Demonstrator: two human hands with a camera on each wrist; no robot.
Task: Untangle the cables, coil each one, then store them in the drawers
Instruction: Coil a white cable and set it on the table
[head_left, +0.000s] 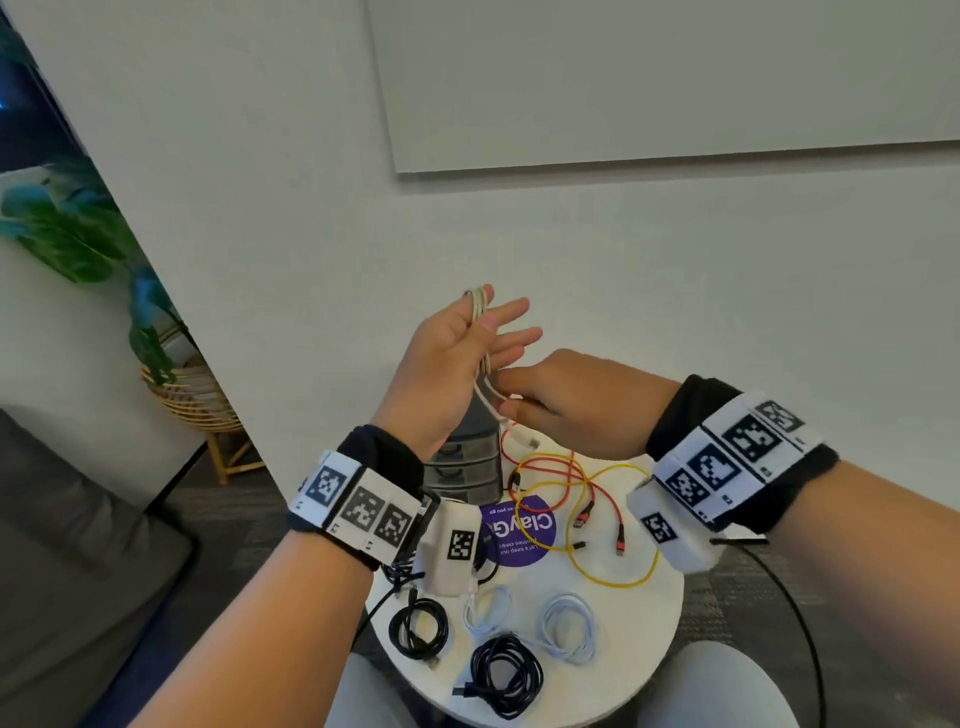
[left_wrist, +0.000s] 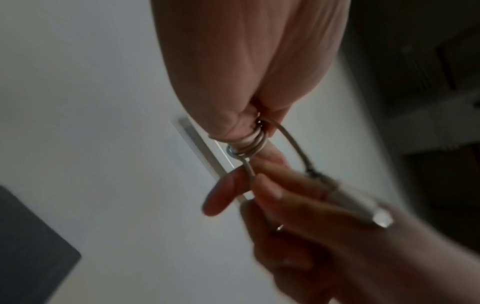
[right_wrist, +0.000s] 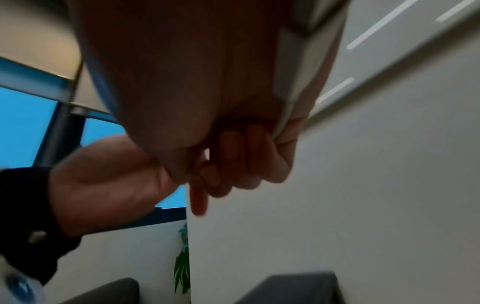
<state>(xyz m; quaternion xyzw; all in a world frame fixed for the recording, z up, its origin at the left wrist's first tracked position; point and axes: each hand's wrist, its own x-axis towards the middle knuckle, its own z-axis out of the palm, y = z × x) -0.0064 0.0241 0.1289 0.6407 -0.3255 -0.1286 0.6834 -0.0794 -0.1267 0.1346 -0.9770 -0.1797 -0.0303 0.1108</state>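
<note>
- Left hand (head_left: 457, 358) is raised with its fingers mostly straight. The beige cable (left_wrist: 250, 142) loops round one finger, pinned by the thumb.
- Right hand (head_left: 576, 400), just below, pinches the loose tail.
- The cable looks light, limp and springy, so it is best pinched where the loops cross.

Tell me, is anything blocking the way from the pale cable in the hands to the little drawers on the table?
Nothing loose does. The pale cable, looped on the left hand with its tail pinched by the right hand, hangs just above the drawer unit. Its drawers look shut, though, so one must open first.
</note>
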